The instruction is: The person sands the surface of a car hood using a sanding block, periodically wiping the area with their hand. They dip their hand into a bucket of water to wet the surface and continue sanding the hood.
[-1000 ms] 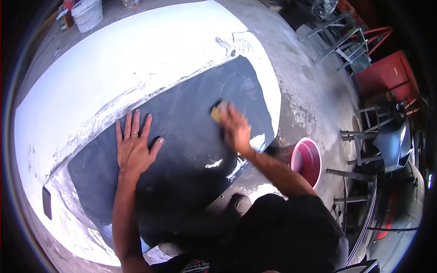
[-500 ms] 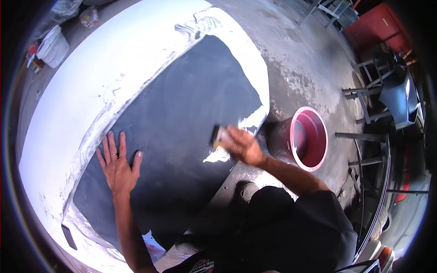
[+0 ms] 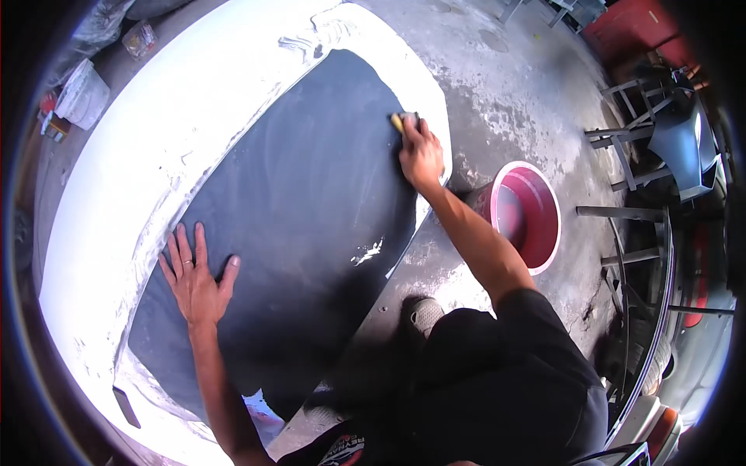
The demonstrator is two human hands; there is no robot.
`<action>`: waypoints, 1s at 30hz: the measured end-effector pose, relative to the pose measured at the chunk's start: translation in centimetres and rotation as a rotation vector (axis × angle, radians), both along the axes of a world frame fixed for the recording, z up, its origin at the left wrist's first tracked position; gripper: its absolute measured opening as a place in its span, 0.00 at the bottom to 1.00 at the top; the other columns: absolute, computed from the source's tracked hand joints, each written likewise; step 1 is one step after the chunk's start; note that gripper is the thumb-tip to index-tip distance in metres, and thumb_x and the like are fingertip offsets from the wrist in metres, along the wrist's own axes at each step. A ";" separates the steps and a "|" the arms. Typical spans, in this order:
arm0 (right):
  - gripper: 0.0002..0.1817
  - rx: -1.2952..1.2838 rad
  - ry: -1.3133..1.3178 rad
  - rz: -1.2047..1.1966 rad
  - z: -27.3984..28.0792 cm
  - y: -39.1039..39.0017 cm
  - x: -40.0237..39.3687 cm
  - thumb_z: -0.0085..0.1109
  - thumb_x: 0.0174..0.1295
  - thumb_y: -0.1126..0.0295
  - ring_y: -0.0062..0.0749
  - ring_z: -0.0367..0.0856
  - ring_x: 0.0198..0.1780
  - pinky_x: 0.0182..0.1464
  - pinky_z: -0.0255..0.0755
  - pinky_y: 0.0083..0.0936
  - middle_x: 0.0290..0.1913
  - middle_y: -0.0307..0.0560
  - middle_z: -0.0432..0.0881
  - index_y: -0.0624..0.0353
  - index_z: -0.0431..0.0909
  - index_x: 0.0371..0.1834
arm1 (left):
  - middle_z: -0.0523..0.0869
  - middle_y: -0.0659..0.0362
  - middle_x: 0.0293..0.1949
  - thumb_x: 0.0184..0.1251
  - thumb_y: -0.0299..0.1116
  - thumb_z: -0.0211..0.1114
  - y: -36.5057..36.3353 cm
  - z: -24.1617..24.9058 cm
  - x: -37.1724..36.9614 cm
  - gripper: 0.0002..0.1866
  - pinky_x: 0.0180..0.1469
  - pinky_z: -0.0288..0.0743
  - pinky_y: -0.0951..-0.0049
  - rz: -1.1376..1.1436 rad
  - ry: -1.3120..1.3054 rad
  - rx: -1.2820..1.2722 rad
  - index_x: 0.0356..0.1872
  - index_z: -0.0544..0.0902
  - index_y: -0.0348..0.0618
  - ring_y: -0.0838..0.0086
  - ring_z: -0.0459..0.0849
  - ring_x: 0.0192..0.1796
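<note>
A large curved white panel (image 3: 155, 101) spreads out below me, and a dark grey coat covers its middle area (image 3: 311, 155). My left hand (image 3: 199, 291) lies flat on the dark area near its left border, fingers spread, with a ring on one finger. My right hand (image 3: 422, 159) grips a small yellow-and-dark applicator pad (image 3: 398, 123) at the upper right border, where dark meets white. The fingers partly hide the pad. A small white patch (image 3: 367, 252) shows through the dark coat at the lower right.
A pink-red bucket (image 3: 546, 217) stands on the concrete floor (image 3: 505, 93) right of the panel. Metal stands (image 3: 629, 147) and a blue-grey part (image 3: 684, 155) are farther right. A white bucket (image 3: 83, 95) sits at the upper left. My shoe (image 3: 427, 314) is beside the panel's edge.
My right hand has moved up and away along the right border with the pad. The white patch at the lower right has shrunk under dark coating. My left hand stays nearly in place.
</note>
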State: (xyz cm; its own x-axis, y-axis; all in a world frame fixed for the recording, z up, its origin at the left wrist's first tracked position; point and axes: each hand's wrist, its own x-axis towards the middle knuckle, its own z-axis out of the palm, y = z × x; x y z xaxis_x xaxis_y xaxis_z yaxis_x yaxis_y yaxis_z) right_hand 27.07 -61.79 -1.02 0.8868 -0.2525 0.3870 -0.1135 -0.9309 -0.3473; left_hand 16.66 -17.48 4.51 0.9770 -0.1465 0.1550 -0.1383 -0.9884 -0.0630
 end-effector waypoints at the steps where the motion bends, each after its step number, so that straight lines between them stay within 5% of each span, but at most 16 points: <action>1: 0.30 0.066 0.047 0.032 0.4 0.9 0.0 0.59 0.55 0.79 0.61 0.80 0.56 0.58 0.74 0.46 0.66 0.64 0.76 0.52 0.78 0.65 | 0.56 0.46 0.81 0.67 0.61 0.62 -0.1 0.3 -0.3 0.45 0.80 0.38 0.39 0.013 0.018 0.002 0.80 0.61 0.52 0.50 0.49 0.83; 6: 0.45 -0.038 -0.100 0.705 -0.8 7.6 -10.6 0.67 0.42 0.79 0.54 0.75 0.68 0.64 0.70 0.51 0.73 0.57 0.71 0.41 0.75 0.72 | 0.55 0.44 0.81 0.64 0.62 0.65 -0.4 0.6 -0.3 0.47 0.79 0.38 0.37 0.039 0.037 -0.002 0.81 0.59 0.53 0.47 0.47 0.83; 8: 0.44 -0.042 -0.155 0.940 -0.1 4.9 -6.7 0.65 0.43 0.78 0.52 0.73 0.70 0.65 0.69 0.50 0.74 0.55 0.71 0.39 0.76 0.71 | 0.54 0.44 0.81 0.65 0.61 0.65 0.0 0.4 0.2 0.47 0.79 0.40 0.37 0.021 0.021 0.006 0.81 0.59 0.53 0.47 0.48 0.83; 9: 0.42 -0.135 -0.130 0.848 0.3 3.8 -3.2 0.63 0.48 0.78 0.53 0.75 0.68 0.66 0.67 0.50 0.71 0.57 0.74 0.40 0.74 0.73 | 0.55 0.43 0.80 0.64 0.63 0.64 0.1 0.3 0.2 0.48 0.79 0.39 0.37 0.011 0.007 -0.007 0.80 0.60 0.52 0.47 0.48 0.83; 11: 0.34 -0.017 -0.043 0.252 0.8 3.6 4.3 0.61 0.55 0.75 0.55 0.77 0.62 0.64 0.67 0.48 0.67 0.60 0.77 0.47 0.74 0.70 | 0.55 0.43 0.80 0.63 0.65 0.64 0.0 -0.1 -0.3 0.49 0.79 0.38 0.37 -0.010 0.000 -0.016 0.80 0.61 0.51 0.46 0.48 0.83; 12: 0.32 -0.065 -0.110 0.184 0.8 4.1 6.1 0.62 0.54 0.75 0.56 0.75 0.63 0.63 0.68 0.47 0.68 0.61 0.75 0.49 0.75 0.67 | 0.55 0.42 0.80 0.64 0.65 0.63 -0.1 -0.2 -0.2 0.48 0.79 0.38 0.37 -0.006 0.001 -0.016 0.80 0.61 0.51 0.46 0.48 0.83; 14: 0.35 -0.033 -0.022 0.194 1.4 7.1 4.3 0.65 0.51 0.74 0.57 0.74 0.64 0.62 0.68 0.51 0.70 0.61 0.73 0.49 0.75 0.68 | 0.56 0.42 0.80 0.64 0.65 0.63 0.3 0.1 0.0 0.48 0.79 0.39 0.37 0.008 -0.011 -0.006 0.80 0.61 0.51 0.46 0.48 0.83; 17: 0.43 -0.098 -0.074 0.847 0.7 11.2 -5.2 0.68 0.48 0.72 0.54 0.70 0.71 0.73 0.61 0.56 0.77 0.57 0.66 0.42 0.72 0.74 | 0.55 0.42 0.80 0.65 0.65 0.62 0.1 0.2 0.0 0.47 0.79 0.38 0.37 0.023 0.029 -0.007 0.80 0.61 0.51 0.46 0.48 0.82; 20: 0.41 -0.267 -0.094 0.915 1.4 8.1 1.4 0.69 0.49 0.70 0.52 0.71 0.71 0.70 0.64 0.57 0.75 0.56 0.69 0.39 0.74 0.72 | 0.54 0.42 0.80 0.66 0.64 0.62 0.1 0.3 0.0 0.47 0.79 0.38 0.37 0.022 0.032 -0.026 0.80 0.61 0.50 0.46 0.48 0.82; 23: 0.33 0.007 0.025 0.217 2.7 7.0 12.0 0.68 0.53 0.67 0.52 0.75 0.67 0.65 0.69 0.50 0.71 0.56 0.74 0.43 0.77 0.67 | 0.54 0.43 0.81 0.66 0.63 0.62 0.0 0.5 0.0 0.46 0.79 0.37 0.37 0.022 0.052 -0.038 0.80 0.61 0.50 0.46 0.48 0.83; 24: 0.33 0.010 0.008 0.217 2.7 8.3 11.9 0.68 0.53 0.67 0.52 0.75 0.67 0.65 0.69 0.50 0.71 0.56 0.74 0.43 0.77 0.67 | 0.54 0.43 0.81 0.66 0.63 0.62 0.0 0.6 0.4 0.46 0.79 0.37 0.37 0.021 0.036 -0.034 0.80 0.61 0.50 0.46 0.48 0.83; 26: 0.32 -0.277 -0.152 0.460 1.5 12.2 8.1 0.68 0.52 0.69 0.53 0.77 0.64 0.65 0.69 0.48 0.69 0.58 0.75 0.43 0.79 0.65 | 0.53 0.43 0.81 0.67 0.63 0.62 0.0 0.4 0.1 0.45 0.79 0.36 0.38 0.027 0.043 -0.043 0.80 0.61 0.50 0.47 0.47 0.83; 28: 0.32 -0.117 -0.229 0.764 2.2 15.3 2.5 0.68 0.51 0.69 0.53 0.77 0.65 0.65 0.69 0.48 0.68 0.58 0.76 0.43 0.78 0.65 | 0.53 0.43 0.81 0.67 0.63 0.62 -0.2 0.2 0.4 0.45 0.79 0.36 0.38 0.031 0.037 -0.040 0.80 0.61 0.50 0.47 0.47 0.83; 30: 0.33 -0.086 -0.289 0.851 1.8 13.6 6.5 0.68 0.52 0.67 0.52 0.78 0.63 0.61 0.72 0.46 0.65 0.56 0.78 0.43 0.77 0.66 | 0.53 0.44 0.81 0.67 0.63 0.61 0.2 0.4 0.1 0.45 0.80 0.35 0.38 0.024 0.050 -0.014 0.80 0.61 0.50 0.47 0.47 0.83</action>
State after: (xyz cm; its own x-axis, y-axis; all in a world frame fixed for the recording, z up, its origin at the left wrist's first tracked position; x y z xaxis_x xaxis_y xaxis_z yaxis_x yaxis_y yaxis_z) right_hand 33.60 -48.19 0.77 0.6257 0.4850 0.6109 0.7066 -0.6842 -0.1804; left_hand 16.77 -17.31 4.94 0.9867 -0.1214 0.1080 -0.1174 -0.9922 -0.0425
